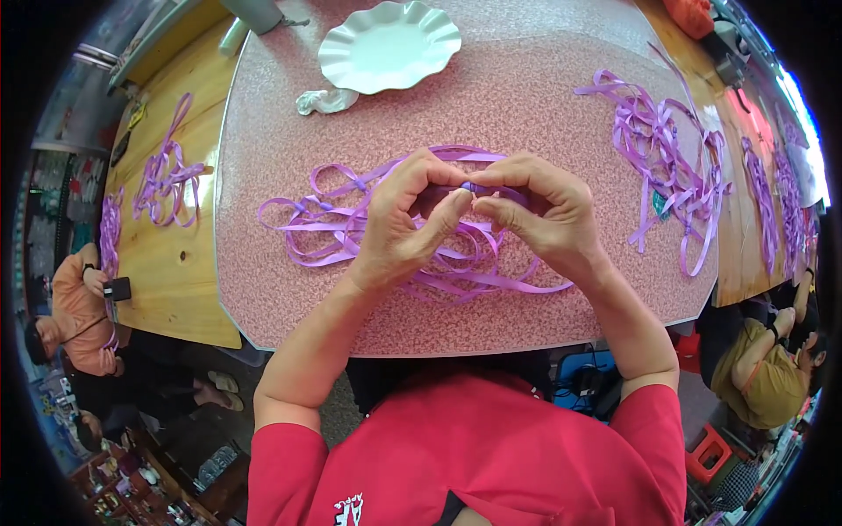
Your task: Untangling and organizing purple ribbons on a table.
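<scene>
Both hands meet over the middle of the table, pinching a purple ribbon (pixel 474 187) at a small knot-like spot between the fingertips. My left hand (pixel 410 215) closes thumb and forefinger on it from the left. From the right, my right hand (pixel 548 206) grips it the same way, fingers curled. Loops of the purple ribbon (pixel 324 254), with small darker knots along them, spread on the table beneath and left of my hands. Which loops join the part I hold is hidden behind my fingers.
A white wavy-edged plate (pixel 390 48) stands at the back, a crumpled white piece (pixel 326 102) beside it. More purple ribbons (pixel 658 140) lie right, others (pixel 167 184) on the wooden table left. People sit at the left (pixel 83 307) and right (pixel 763 368). A red stool (pixel 709 453) stands lower right.
</scene>
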Tool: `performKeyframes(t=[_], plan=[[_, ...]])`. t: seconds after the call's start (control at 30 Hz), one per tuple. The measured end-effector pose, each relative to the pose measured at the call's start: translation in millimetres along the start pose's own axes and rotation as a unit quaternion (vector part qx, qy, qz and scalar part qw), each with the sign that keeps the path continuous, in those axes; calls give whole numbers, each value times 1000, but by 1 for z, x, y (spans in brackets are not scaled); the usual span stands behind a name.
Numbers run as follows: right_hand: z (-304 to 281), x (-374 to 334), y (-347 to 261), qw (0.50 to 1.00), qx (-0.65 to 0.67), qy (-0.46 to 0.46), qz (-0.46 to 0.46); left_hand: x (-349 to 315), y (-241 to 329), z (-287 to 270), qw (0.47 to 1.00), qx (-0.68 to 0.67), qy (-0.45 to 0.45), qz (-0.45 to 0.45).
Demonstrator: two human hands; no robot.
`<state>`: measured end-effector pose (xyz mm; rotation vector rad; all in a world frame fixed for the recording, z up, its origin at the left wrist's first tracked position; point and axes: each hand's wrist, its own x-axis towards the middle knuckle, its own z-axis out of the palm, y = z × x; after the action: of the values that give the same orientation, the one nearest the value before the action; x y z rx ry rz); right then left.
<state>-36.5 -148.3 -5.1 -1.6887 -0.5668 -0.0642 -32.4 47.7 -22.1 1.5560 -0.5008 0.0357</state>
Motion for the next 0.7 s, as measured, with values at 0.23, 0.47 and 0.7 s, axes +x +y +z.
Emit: performKeyframes(t=[0.23,0.47,0.7], plan=[[3,-2,-1,993,92,14,67,0,4,-4,1000,7,-9,-10],[2,-2,2,996,75,20,47,1,4,-4,1000,2,-18,-2],[4,-3,0,999,24,33,20,2,4,-3,1000,15,-15,1]])
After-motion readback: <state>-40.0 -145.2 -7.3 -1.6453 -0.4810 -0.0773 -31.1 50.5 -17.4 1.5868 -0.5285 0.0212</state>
